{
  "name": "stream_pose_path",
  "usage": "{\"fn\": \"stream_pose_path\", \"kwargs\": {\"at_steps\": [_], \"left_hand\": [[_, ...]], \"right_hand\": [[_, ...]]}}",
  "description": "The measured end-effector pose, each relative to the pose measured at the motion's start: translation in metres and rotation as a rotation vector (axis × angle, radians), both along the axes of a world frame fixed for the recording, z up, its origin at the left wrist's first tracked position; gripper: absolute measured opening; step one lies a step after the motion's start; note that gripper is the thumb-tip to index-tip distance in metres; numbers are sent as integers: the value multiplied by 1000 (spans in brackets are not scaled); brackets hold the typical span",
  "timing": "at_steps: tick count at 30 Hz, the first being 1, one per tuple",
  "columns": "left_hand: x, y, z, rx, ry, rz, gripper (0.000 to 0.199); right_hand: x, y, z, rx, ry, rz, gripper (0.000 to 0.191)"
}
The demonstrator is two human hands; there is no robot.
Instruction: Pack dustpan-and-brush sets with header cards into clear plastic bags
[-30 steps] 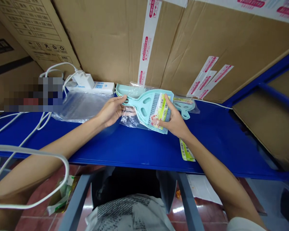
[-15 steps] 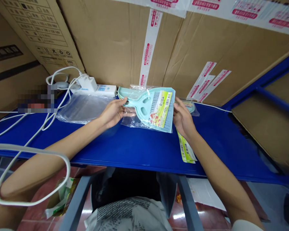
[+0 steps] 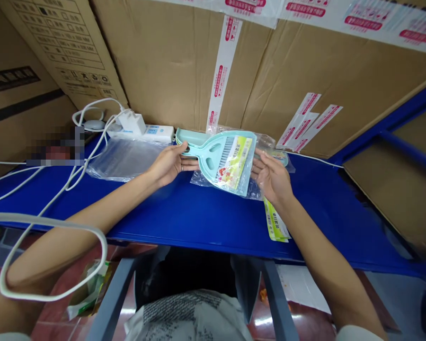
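My left hand [image 3: 170,166] grips the handle of a light-blue dustpan [image 3: 208,151], thumb on top and fingers underneath. A small brush with blue-grey bristles [image 3: 224,154] and a yellow-green printed card [image 3: 235,163] lie against the pan. A clear plastic bag [image 3: 256,190] surrounds the pan's wide end and sticks out past it. At that end, my right hand [image 3: 274,180] is closed on the bag's edge, its fingertips partly hidden. More yellow-green cards [image 3: 276,222] lie below my right wrist. Behind the right hand, another bagged light-blue item [image 3: 282,157] is partly covered.
Flat clear bags [image 3: 128,158] are stacked on the blue table [image 3: 199,218], left of my hands. Behind them stands a white power strip [image 3: 158,132] with a plugged-in adapter. White cables [image 3: 69,177] loop across the left side. Cardboard boxes [image 3: 163,61] wall the back.
The clear bag has shifted right relative to the dustpan and now juts beyond its wide end. My right hand has moved slightly right; my left hand keeps hold of the handle.
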State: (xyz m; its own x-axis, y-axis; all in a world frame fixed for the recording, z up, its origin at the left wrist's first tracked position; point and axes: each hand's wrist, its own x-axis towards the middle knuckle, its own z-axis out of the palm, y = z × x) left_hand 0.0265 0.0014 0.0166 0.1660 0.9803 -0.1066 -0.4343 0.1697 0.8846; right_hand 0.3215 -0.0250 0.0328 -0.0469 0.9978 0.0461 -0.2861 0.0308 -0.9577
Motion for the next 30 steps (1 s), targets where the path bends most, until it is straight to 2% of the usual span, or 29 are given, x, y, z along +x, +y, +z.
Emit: {"fn": "stream_pose_path", "kwargs": {"at_steps": [7, 10, 12, 14, 18, 23, 30], "left_hand": [[0, -1, -4, 1, -100, -17, 31], [1, -2, -4, 13, -113, -14, 32], [1, -3, -4, 18, -111, -3, 31], [2, -4, -3, 30, -100, 3, 31], [5, -6, -4, 38, -84, -4, 30], [6, -7, -7, 23, -86, -19, 27], [5, -6, -6, 25, -88, -3, 27]], "right_hand": [[-4, -3, 0, 54, -3, -92, 37], [-5, -6, 0, 184, -40, -182, 47], [-6, -7, -2, 285, -88, -224, 48], [-7, -8, -5, 327, -170, -209, 38], [-8, -7, -11, 303, -291, -159, 26], [-4, -6, -13, 332, -355, -148, 32], [-8, -10, -13, 305, -315, -98, 33]]}}
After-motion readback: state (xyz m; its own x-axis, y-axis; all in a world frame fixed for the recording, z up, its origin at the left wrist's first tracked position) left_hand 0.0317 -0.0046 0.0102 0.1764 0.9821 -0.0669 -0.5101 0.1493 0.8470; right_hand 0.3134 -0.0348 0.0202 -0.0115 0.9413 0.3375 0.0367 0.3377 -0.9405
